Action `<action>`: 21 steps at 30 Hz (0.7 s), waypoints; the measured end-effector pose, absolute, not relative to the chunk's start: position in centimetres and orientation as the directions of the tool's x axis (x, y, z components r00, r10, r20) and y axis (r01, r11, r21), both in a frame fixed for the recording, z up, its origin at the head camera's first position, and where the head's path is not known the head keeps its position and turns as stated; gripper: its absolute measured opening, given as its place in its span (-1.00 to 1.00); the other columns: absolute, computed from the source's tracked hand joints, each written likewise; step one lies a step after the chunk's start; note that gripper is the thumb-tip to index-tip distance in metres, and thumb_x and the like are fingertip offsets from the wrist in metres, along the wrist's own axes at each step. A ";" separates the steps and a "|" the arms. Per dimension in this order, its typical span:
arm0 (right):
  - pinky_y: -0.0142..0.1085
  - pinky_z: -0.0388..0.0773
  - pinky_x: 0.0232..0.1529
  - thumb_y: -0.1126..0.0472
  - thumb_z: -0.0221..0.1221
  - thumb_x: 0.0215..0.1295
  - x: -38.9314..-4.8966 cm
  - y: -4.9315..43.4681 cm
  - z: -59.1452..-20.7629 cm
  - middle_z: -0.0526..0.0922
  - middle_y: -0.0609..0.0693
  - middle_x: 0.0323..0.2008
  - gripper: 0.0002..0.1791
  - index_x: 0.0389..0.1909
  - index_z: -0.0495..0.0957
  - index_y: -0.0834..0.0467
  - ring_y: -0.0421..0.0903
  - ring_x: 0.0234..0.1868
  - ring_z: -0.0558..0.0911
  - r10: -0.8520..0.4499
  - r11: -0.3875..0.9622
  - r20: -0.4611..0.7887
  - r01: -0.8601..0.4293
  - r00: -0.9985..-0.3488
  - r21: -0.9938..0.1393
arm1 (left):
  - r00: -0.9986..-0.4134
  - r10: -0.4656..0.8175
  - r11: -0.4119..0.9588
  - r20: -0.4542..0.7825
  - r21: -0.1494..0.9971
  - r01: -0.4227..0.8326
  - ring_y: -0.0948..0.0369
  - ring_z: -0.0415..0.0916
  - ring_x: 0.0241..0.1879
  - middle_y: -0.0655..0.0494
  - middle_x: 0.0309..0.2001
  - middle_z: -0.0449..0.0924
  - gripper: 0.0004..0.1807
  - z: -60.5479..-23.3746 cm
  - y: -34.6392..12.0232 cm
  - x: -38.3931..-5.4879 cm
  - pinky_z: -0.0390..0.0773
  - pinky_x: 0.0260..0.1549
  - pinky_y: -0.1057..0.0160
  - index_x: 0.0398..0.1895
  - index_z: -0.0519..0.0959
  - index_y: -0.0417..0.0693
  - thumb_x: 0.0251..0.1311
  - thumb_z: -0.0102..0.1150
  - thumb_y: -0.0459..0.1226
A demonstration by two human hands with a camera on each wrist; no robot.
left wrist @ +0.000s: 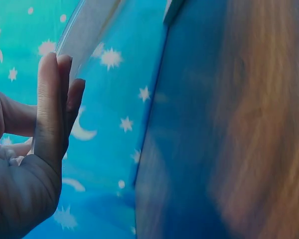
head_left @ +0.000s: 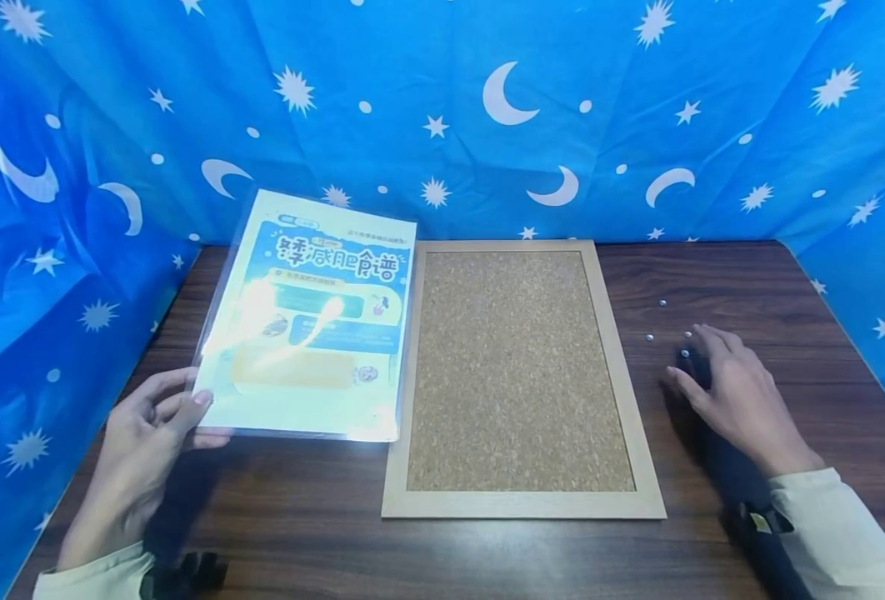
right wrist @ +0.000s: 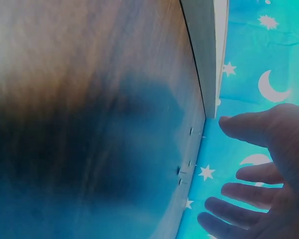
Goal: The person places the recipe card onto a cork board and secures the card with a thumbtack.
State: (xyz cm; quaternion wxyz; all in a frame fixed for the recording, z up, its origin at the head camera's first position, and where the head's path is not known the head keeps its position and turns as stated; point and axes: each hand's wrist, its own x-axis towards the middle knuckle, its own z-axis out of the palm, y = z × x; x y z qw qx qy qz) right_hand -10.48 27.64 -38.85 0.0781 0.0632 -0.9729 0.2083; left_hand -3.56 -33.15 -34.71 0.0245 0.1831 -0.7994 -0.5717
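The left forearm comes in over the near left corner of the desk (head_left: 300, 508), and the left hand (head_left: 142, 437) is lifted above the surface, palm turned inward. Its thumb lies on top and its fingers beneath, pinching the lower left edge of a printed sheet (head_left: 307, 329) in a clear, glossy cover. The sheet is held up at a tilt over the left half of the desk, blue panels and large Chinese characters facing the head camera; from there its right edge overlaps the left rail of a wood-framed cork board (head_left: 521, 375).

The board lies flat at the middle of the desk, its top rail along the far edge. To its right, the right forearm reaches in from the near right corner. The right hand (head_left: 742, 400) is above the desk, fingers extended and slightly bent, thumb spread wide from them, gripping nothing. Four small silvery pins (head_left: 685, 353) lie by its thumb and fingertips, near the board's right rail; the right wrist view shows the fingers apart from them.
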 end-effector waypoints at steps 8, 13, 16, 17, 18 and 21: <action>0.46 0.26 0.14 0.24 0.31 0.32 -11.6 28.1 -38.9 0.40 0.58 0.13 -0.36 0.26 0.35 0.57 0.52 0.15 0.40 -0.041 0.911 0.143 -0.096 -0.989 -0.401 | -0.966 -0.236 0.318 -0.105 0.931 -0.179 0.08 0.76 -0.44 0.33 -0.23 0.69 -0.58 -34.0 -29.2 -4.3 0.74 -0.39 0.16 0.32 0.31 -0.18 0.48 0.10 -0.32; 0.47 0.27 0.08 0.21 0.31 0.34 -12.1 28.5 -39.2 0.46 0.56 0.05 -0.43 0.18 0.43 0.55 0.53 0.08 0.43 -0.021 0.912 0.121 -0.068 -0.992 -0.405 | -0.979 -0.171 0.280 -0.114 0.946 -0.160 0.07 0.76 -0.38 0.18 -0.16 0.70 -0.67 -34.1 -27.0 -4.7 0.74 -0.37 0.09 0.22 0.35 -0.18 0.47 0.09 -0.36; 0.44 0.33 -0.02 0.18 0.33 0.32 -12.4 28.8 -39.3 0.49 0.55 -0.05 -0.43 0.12 0.45 0.55 0.52 -0.02 0.49 -0.015 0.917 0.118 -0.061 -0.993 -0.395 | -0.984 -0.126 0.254 -0.127 0.954 -0.156 0.07 0.76 -0.35 0.02 -0.09 0.70 -0.69 -34.4 -25.8 -4.9 0.74 -0.35 0.06 0.20 0.35 -0.21 0.47 0.08 -0.40; 0.43 0.35 -0.05 0.16 0.34 0.31 -12.5 28.9 -39.3 0.51 0.54 -0.08 -0.43 0.10 0.46 0.55 0.51 -0.05 0.50 -0.012 0.919 0.117 -0.057 -0.993 -0.390 | -0.985 -0.114 0.251 -0.132 0.955 -0.157 0.06 0.76 -0.34 -0.06 -0.07 0.69 -0.68 -34.5 -25.5 -5.0 0.75 -0.34 0.05 0.21 0.34 -0.22 0.47 0.07 -0.40; 0.42 0.37 -0.09 0.15 0.35 0.31 -12.6 28.9 -39.4 0.52 0.53 -0.12 -0.44 0.07 0.47 0.55 0.49 -0.09 0.52 -0.011 0.921 0.114 -0.054 -0.993 -0.385 | -0.985 -0.103 0.249 -0.139 0.955 -0.161 0.07 0.76 -0.33 -0.12 -0.03 0.67 -0.68 -34.5 -25.1 -5.0 0.75 -0.33 0.06 0.22 0.33 -0.24 0.47 0.06 -0.40; 0.38 0.40 -0.16 0.14 0.36 0.29 -12.8 29.0 -39.4 0.55 0.48 -0.19 -0.47 -0.01 0.51 0.54 0.43 -0.16 0.55 -0.005 0.923 0.106 -0.045 -0.994 -0.381 | -0.984 -0.077 0.231 -0.161 0.957 -0.174 0.06 0.76 -0.32 -0.31 0.04 0.61 -0.66 -34.8 -24.0 -5.2 0.75 -0.31 0.06 0.23 0.28 -0.28 0.48 0.02 -0.41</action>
